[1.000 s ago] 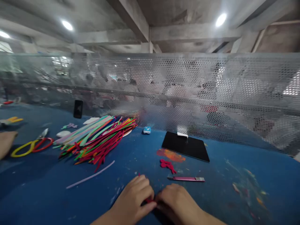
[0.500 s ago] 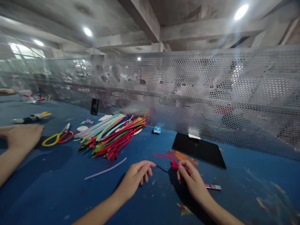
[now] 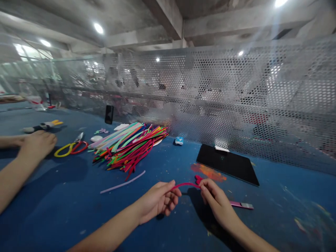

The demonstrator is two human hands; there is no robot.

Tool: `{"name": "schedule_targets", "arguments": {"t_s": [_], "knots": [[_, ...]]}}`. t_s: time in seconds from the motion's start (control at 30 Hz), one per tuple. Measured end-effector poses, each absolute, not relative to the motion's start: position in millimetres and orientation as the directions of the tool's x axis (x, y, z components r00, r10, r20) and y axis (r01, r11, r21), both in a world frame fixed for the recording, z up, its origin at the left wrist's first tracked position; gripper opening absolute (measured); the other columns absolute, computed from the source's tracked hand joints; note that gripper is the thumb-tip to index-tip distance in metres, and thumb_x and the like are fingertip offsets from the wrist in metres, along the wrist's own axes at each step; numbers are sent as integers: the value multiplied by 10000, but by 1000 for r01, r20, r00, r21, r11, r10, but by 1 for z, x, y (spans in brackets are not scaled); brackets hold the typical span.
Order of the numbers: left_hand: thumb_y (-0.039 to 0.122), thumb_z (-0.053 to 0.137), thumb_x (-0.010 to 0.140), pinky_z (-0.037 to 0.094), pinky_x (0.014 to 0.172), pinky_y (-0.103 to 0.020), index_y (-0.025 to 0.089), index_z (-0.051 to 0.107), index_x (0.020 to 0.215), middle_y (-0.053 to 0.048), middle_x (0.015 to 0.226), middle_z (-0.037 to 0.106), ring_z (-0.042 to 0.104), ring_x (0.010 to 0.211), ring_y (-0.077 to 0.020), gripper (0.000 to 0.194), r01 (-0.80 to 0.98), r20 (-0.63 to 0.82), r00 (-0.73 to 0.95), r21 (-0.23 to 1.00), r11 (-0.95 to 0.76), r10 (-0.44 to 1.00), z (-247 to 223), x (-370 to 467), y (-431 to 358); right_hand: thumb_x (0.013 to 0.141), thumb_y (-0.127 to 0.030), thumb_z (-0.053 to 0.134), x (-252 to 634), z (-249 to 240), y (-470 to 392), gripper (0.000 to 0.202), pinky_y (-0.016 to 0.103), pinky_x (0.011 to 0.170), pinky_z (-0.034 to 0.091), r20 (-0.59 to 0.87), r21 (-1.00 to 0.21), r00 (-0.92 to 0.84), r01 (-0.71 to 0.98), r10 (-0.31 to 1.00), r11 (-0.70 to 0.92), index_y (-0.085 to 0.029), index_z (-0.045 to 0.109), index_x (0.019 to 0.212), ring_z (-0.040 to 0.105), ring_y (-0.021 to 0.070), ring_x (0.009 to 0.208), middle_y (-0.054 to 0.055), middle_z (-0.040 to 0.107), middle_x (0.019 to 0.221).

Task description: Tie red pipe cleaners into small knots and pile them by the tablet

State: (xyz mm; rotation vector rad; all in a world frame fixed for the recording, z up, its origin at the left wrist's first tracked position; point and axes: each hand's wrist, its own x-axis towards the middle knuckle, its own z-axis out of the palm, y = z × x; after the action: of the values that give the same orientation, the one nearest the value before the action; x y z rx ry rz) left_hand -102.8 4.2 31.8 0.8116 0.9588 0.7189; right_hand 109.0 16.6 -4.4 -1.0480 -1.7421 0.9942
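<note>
Between my two hands a red pipe cleaner (image 3: 186,184) arches above the blue table. My left hand (image 3: 163,199) pinches its left end between thumb and forefinger, the other fingers curled. My right hand (image 3: 214,196) grips the other end, where a small bundle of red loops (image 3: 198,179) sticks out past the fingertips. A lilac pipe cleaner (image 3: 123,182) lies on the table to the left of my left hand. Behind it is a heap of multicoloured pipe cleaners (image 3: 131,147).
A black tablet (image 3: 228,163) lies at the back right, with a pink cutter (image 3: 241,205) nearer. Red-and-yellow scissors (image 3: 71,148) lie left, beside another person's hands (image 3: 36,147). A perforated metal screen (image 3: 210,94) stands along the back; a phone (image 3: 109,114) leans there.
My left hand has turned palm up and taken the free end of the red pipe cleaner. The strand now bends between my hands. The view has shifted slightly.
</note>
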Motion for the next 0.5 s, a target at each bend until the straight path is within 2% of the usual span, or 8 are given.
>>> {"name": "schedule_targets", "arguments": {"t_s": [0.07,0.13,0.2,0.27,0.37,0.43,0.5], "knots": [[424,522,785,340,392,-149,107,581,771,6,573,542,493,466,-65,323,-146,-404,441,849,508,802,31,-103,3,897,-370,340,110,-3,15,229,222,510,364,279,-880,-294,303,914,366,-199,468,815,433,122,538,-46,432,589],[381,520,789,340,386,-145,109,587,772,4,572,547,493,459,-63,281,-123,-400,472,852,508,786,32,-103,1,892,-314,358,111,-1,14,180,249,588,418,357,-801,-287,396,889,449,-197,494,905,515,145,639,-4,541,698],[375,520,785,346,383,-148,111,592,765,3,568,552,491,450,-64,274,-89,-405,485,859,504,775,32,-102,-1,869,-252,404,112,2,10,202,315,737,429,484,-625,-335,514,808,588,-206,500,1040,547,189,839,57,596,912],[393,529,774,353,383,-150,114,596,758,6,558,551,485,439,-63,287,-50,-418,491,862,504,764,33,-99,-4,842,-211,453,110,6,6,265,382,821,387,584,-378,-430,606,689,700,-233,515,1098,504,232,975,82,573,1061],[416,537,760,353,379,-149,111,602,739,9,540,545,477,421,-61,313,19,-440,495,868,497,749,34,-94,-9,832,-214,487,104,11,-3,202,375,743,376,669,-99,-505,666,545,739,-234,592,1004,515,237,879,79,605,996],[421,534,758,350,372,-148,108,603,719,9,529,540,469,409,-60,323,50,-451,496,868,494,742,35,-90,-13,843,-212,476,99,13,-9,180,335,657,361,688,-3,-545,659,480,752,-211,605,967,511,204,737,67,625,861],[423,530,760,349,363,-149,106,602,700,7,519,536,462,397,-61,331,53,-453,504,866,497,735,35,-87,-16,859,-189,437,95,14,-14,190,310,594,337,661,38,-598,629,452,777,-191,600,956,475,179,634,46,605,728]]}}
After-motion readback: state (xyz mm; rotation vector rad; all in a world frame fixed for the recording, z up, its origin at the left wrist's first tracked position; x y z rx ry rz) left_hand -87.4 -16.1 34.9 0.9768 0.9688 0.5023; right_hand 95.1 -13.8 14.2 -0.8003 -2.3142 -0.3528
